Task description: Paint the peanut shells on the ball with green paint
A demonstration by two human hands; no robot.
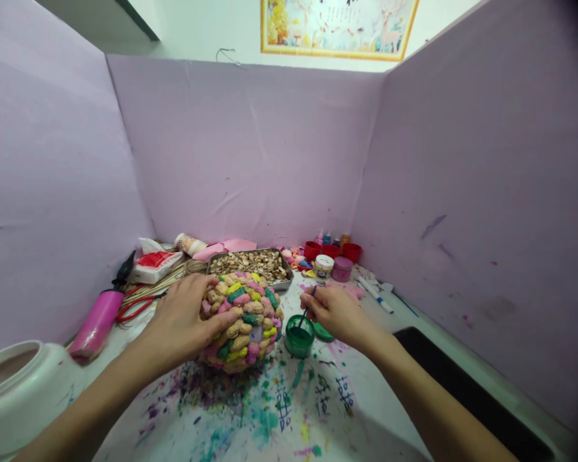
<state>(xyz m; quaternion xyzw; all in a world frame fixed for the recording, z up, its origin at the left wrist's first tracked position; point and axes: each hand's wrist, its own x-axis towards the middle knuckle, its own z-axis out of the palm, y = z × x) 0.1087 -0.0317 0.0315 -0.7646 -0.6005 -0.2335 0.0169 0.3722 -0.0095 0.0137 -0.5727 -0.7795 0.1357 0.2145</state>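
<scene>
A round ball covered in peanut shells [250, 319], some painted pink, yellow or green and others bare, rests on the paint-stained table. My left hand [187, 314] holds it from the upper left, thumb across the front and fingers behind. My right hand [334, 311] is closed in a pinch around a thin paintbrush [304, 316]. The brush points down into an open jar of green paint [299, 340], its tip hidden in the paint. Right beside that jar, partly behind my right hand, lies a green lid [324, 332].
Behind the ball is a metal tray of peanut shells [250, 264]. Paint jars [341, 269] and red cups [351, 251] stand at the back right. A pink pump [96, 324], red-handled scissors [137, 309] and a white pot [26, 385] are left. A black slab [462, 385] lies right.
</scene>
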